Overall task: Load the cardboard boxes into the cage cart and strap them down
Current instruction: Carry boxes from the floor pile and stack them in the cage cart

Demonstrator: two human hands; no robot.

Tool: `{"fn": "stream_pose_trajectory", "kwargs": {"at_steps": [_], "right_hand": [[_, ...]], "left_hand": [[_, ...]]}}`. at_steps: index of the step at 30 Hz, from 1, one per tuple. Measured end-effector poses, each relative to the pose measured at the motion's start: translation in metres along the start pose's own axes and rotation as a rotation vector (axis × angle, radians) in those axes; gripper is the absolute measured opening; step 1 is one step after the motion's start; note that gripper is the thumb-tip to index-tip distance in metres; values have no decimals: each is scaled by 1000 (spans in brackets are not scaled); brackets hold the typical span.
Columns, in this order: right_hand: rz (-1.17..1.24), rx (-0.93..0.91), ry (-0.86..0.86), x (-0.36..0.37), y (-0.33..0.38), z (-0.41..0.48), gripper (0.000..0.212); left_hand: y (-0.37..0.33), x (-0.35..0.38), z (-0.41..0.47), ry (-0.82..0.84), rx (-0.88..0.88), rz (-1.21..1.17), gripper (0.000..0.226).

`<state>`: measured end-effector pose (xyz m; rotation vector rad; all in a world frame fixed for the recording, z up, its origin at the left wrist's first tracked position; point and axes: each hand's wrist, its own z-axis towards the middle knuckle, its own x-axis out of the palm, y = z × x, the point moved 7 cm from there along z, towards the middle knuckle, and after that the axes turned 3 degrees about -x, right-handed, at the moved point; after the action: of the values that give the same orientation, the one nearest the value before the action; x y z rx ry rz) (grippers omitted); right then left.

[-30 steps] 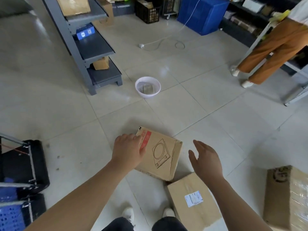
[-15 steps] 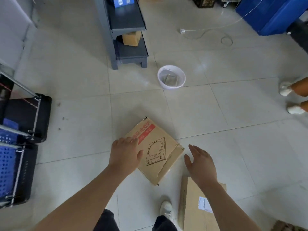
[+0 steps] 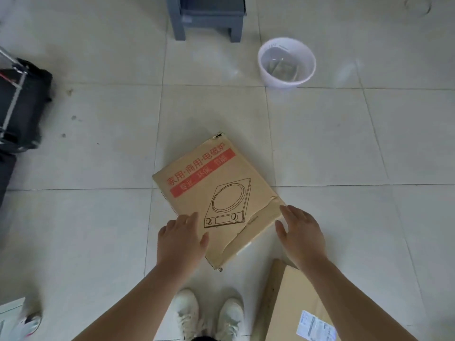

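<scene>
Cardboard box [image 3: 216, 193] flat on floor [image 3: 98, 217], frame centre. Left hand [image 3: 181, 238], fingers straight, at its lower-left edge; right hand [image 3: 301, 236] spread just beside its right corner. Second box [image 3: 295, 303] lower right.

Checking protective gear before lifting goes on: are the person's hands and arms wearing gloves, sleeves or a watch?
No. The left hand and right hand are bare, with no gloves or visible rings. The left forearm and right forearm are bare down to the frame's bottom edge: no sleeve, watch or wristband in view.
</scene>
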<state>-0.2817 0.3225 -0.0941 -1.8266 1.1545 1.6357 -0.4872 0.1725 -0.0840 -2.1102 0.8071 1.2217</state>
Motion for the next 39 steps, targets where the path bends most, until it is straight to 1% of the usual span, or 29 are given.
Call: {"fn": "stream_pose_trajectory", "kwargs": {"at_steps": [5, 9, 14, 16, 18, 20, 22, 26, 28, 30, 31, 33, 36, 38, 39], "right_hand": [[-62, 1, 98, 115, -40, 42, 44], [-118, 39, 163, 185, -72, 69, 52], [-159, 76, 254, 243, -103, 99, 61], [-159, 88, 297, 259, -111, 110, 65], [-139, 99, 328, 273, -117, 119, 70], [-102, 128, 365, 284, -123, 126, 77], [-73, 164, 380, 289, -128, 130, 82], [-150, 232, 333, 295, -122, 129, 86], [-186, 265, 343, 300, -112, 122, 89], [-150, 277, 368, 307, -99, 114, 89], [-107, 278, 375, 311, -93, 111, 89], [2, 282, 365, 318, -84, 107, 88], [222, 331, 300, 323, -78, 103, 91], [285, 356, 256, 322, -76, 101, 92], [306, 366, 236, 319, -73, 98, 92]], "left_hand": [[14, 120, 43, 88, -128, 0, 65], [27, 203, 71, 172, -237, -7, 74], [40, 277, 93, 246, -356, -10, 89], [48, 298, 100, 276, -427, -68, 94], [51, 316, 106, 312, -455, -151, 98], [48, 326, 110, 323, -441, -189, 102], [45, 328, 114, 297, -421, -182, 104], [59, 316, 139, 176, -386, -179, 107], [74, 303, 158, 114, -359, -196, 104], [92, 290, 172, 67, -334, -190, 100], [102, 288, 175, 66, -333, -183, 99], [119, 292, 172, 119, -359, -216, 104], [134, 305, 155, 207, -435, -363, 111], [136, 307, 148, 214, -457, -414, 113], [137, 305, 145, 209, -459, -401, 113]]}}
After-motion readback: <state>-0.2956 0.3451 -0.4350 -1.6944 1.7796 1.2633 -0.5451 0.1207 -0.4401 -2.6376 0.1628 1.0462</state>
